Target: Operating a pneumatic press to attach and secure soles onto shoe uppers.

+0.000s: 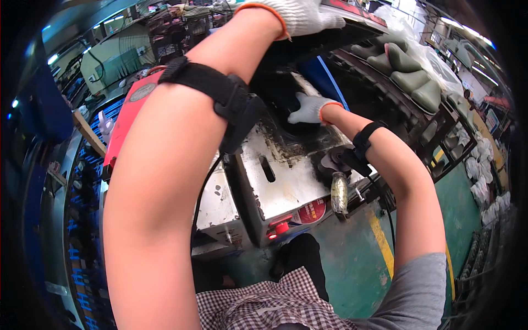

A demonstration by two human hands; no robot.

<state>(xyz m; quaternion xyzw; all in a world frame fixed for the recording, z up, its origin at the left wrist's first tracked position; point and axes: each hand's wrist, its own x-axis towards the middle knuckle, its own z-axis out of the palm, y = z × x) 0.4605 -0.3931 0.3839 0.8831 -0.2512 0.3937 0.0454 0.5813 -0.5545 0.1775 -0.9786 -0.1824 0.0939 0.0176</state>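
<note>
My left hand (300, 17), in a white knit glove with an orange cuff, is raised high at the top of the view. It rests at the edge of a dark, tilted panel (352, 21) of the machine. Its thumb stretches out to the right; its other fingers run out of the picture. Lower and to the right, my right hand (312, 109), gloved alike, reaches over a black recessed area (278, 99) on the machine. Thumb and fingers are spread apart against the dark surface, and nothing can be made out between them.
A worn metal machine top (286, 187) with a slot lies before me, with a red lit button (281, 227) on its front. A yellowish bottle-like object (339, 192) stands at its right. Olive shoe-shaped forms (412, 77) line a rack at the far right.
</note>
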